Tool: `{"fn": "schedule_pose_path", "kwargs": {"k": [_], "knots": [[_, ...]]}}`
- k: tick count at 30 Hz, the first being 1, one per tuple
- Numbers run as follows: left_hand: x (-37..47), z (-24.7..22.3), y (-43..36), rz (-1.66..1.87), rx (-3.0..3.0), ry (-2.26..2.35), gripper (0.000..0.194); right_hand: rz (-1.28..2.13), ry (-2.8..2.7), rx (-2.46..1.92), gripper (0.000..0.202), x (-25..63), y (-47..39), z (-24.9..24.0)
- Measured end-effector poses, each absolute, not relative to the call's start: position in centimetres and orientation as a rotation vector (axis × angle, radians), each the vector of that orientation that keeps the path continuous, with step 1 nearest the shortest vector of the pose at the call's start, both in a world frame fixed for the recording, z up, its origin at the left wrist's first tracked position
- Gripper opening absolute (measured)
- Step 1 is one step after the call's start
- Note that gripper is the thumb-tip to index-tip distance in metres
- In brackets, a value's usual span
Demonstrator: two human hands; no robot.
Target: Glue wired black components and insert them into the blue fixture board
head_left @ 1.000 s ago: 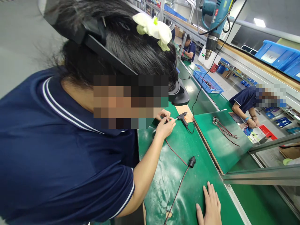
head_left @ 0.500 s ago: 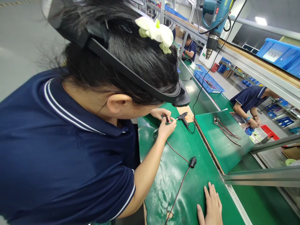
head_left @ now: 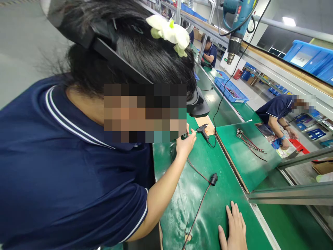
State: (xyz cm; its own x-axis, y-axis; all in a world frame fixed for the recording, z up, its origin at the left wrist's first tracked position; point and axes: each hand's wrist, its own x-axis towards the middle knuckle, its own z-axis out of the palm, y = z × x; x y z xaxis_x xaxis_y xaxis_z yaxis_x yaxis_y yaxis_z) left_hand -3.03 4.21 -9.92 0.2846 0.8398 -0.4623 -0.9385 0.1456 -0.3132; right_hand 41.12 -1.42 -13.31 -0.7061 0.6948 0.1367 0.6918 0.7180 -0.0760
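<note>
Fingers (head_left: pixel 235 216) of the right hand (head_left: pixel 235 233) extended, empty, apparently resting on the table (head_left: pixel 223 201); left hand unseen. Step looks like waiting. Black connector (head_left: pixel 213 179) lies ahead; grasping it would call for reaching forward.

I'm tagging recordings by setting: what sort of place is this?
Probably a factory assembly area: a green-topped workbench, bundled wires, and what looks like a heat gun overhead.
</note>
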Motion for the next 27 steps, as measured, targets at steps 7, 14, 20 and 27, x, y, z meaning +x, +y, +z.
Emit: {"fn": "schedule_pose_path", "kwargs": {"k": [7, 14, 20, 27], "knots": [[-2.1, -11.2, 4.9, 1.471, -1.075, -0.688, 0.026, 0.018, -2.767, -1.1, 0.065, 41.2, -1.4, -13.6], [-2.3, -12.2, 5.7, 1.828, -1.094, -0.505, 0.032, 0.011, -2.763, -1.103, 0.06, 41.4, -1.2, -14.0], [-3.8, -11.9, 5.8, 1.913, -1.094, -0.286, 0.032, 0.0, -2.768, -1.092, 0.061, 41.4, -1.4, -13.9], [-4.5, -11.6, 5.1, 1.913, -1.092, -0.3, 0.031, -0.023, -2.778, -1.098, 0.06, 41.3, -1.5, -13.7]]}}
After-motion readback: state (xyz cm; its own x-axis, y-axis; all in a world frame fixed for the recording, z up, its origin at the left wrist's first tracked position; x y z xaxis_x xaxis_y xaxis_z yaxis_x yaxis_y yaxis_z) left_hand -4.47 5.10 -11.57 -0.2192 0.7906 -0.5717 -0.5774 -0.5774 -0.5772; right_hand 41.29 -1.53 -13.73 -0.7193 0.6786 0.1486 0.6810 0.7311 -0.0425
